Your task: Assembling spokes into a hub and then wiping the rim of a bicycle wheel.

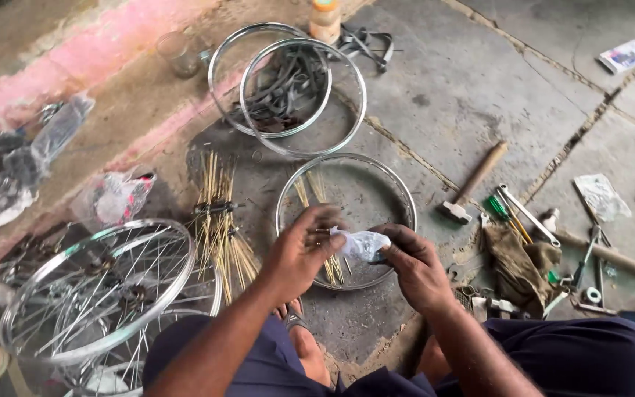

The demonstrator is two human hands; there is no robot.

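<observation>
Left hand (299, 250) fingers pinched on one end of small white plastic packet (360, 242); right hand (414, 266) gripping other end. Packet held between both hands, above near edge of bare wheel rim (403, 192) lying flat on concrete floor (472, 88). Brass-coloured spokes (218, 220) bundled just left of rim, a few inside it. Two more rims (288, 88) stacked beyond. Spoked wheel (97, 290) at left. Hammer (472, 184), screwdrivers, rag at right.

left hand (299, 254) and right hand (414, 266) gripping small plastic bag (360, 243), above bare rim (398, 192)
</observation>
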